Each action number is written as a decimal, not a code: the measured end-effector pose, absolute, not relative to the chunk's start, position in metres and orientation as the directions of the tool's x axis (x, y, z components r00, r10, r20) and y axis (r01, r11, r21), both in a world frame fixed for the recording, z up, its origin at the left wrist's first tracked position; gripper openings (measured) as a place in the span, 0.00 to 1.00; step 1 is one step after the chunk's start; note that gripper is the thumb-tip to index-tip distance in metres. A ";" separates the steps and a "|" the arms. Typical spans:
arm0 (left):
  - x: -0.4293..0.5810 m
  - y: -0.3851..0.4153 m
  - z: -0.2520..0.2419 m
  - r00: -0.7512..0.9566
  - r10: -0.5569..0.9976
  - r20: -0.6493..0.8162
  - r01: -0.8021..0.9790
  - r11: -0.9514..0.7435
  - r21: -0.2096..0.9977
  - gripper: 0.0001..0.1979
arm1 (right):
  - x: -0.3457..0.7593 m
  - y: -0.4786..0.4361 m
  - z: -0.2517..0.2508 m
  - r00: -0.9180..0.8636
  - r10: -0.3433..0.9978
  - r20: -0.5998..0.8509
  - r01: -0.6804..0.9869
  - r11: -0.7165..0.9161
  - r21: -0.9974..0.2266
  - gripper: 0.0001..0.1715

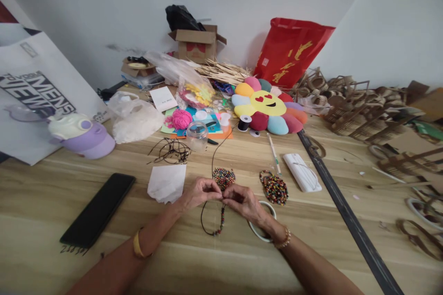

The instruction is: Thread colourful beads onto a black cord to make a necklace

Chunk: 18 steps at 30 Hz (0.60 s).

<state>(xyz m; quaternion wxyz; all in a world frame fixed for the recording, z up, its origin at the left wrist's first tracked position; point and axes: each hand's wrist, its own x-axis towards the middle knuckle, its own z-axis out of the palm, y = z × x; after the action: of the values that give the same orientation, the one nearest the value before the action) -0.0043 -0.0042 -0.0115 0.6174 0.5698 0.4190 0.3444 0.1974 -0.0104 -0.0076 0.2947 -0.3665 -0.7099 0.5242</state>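
Both hands meet over the wooden table, fingertips almost touching. My left hand pinches a black cord, and my right hand pinches close beside it; a small bead may sit between the fingers, too small to make out. From the hands the cord hangs in a loop, with several coloured beads threaded along its right side. Behind the fingers lies a pile of loose multicoloured beads. The cord also runs back toward a black thread spool. Strung beads lie in a coil to the right.
A white ring lies under my right wrist. Around the hands are a white paper, a black phone, cut cords, a clear jar, a white power bank and a flower cushion. Small woven baskets crowd the right.
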 end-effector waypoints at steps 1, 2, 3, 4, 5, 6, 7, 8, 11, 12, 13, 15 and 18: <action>-0.004 -0.004 -0.012 0.412 0.903 -0.120 0.054 0.107 0.993 0.12 | 0.197 -0.010 -0.008 -0.550 0.834 0.035 0.218 0.184 -0.958 0.15; -0.004 -0.004 -0.013 0.410 0.905 -0.115 0.058 0.100 0.993 0.12 | 0.197 -0.010 -0.008 -0.543 0.839 0.039 0.223 0.189 -0.956 0.15; -0.004 -0.004 -0.014 0.409 0.906 -0.109 0.061 0.092 0.994 0.12 | 0.197 -0.010 -0.008 -0.536 0.843 0.045 0.227 0.195 -0.954 0.15; -0.004 -0.004 -0.014 0.408 0.907 -0.103 0.064 0.085 0.994 0.12 | 0.198 -0.010 -0.008 -0.532 0.845 0.050 0.230 0.201 -0.952 0.15; -0.004 -0.004 -0.014 0.409 0.907 -0.097 0.067 0.077 0.995 0.12 | 0.198 -0.009 -0.008 -0.531 0.846 0.053 0.232 0.205 -0.951 0.15; -0.004 -0.004 -0.014 0.409 0.908 -0.091 0.069 0.069 0.995 0.11 | 0.198 -0.009 -0.008 -0.531 0.846 0.052 0.236 0.207 -0.950 0.15; -0.004 -0.005 -0.014 0.410 0.908 -0.085 0.070 0.062 0.996 0.11 | 0.198 -0.009 -0.008 -0.531 0.846 0.050 0.243 0.209 -0.947 0.15; -0.004 -0.005 -0.014 0.412 0.908 -0.080 0.073 0.055 0.996 0.10 | 0.198 -0.009 -0.008 -0.532 0.845 0.048 0.251 0.212 -0.945 0.15; -0.004 -0.005 -0.014 0.414 0.907 -0.076 0.090 0.042 0.995 0.10 | 0.198 -0.008 -0.007 -0.535 0.841 0.078 0.260 0.251 -0.932 0.15; -0.004 -0.005 -0.013 0.414 0.907 -0.078 0.098 0.041 0.994 0.09 | 0.198 -0.007 -0.007 -0.538 0.837 0.100 0.257 0.276 -0.926 0.15; -0.004 -0.005 -0.013 0.415 0.906 -0.080 0.104 0.041 0.994 0.09 | 0.198 -0.007 -0.007 -0.541 0.832 0.123 0.253 0.301 -0.919 0.15; -0.004 -0.005 -0.014 0.415 0.906 -0.085 0.111 0.042 0.993 0.09 | 0.198 -0.006 -0.006 -0.542 0.826 0.155 0.251 0.336 -0.908 0.14; -0.004 -0.005 -0.014 0.416 0.906 -0.080 0.112 0.037 0.993 0.09 | 0.198 -0.007 -0.006 -0.529 0.838 0.130 0.262 0.307 -0.915 0.14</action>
<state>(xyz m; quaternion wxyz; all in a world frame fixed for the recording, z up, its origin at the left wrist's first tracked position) -0.0043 -0.0052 -0.0142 0.5846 0.6053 0.4201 0.3396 0.1976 -0.0066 -0.0057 0.3146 -0.3692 -0.7447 0.4584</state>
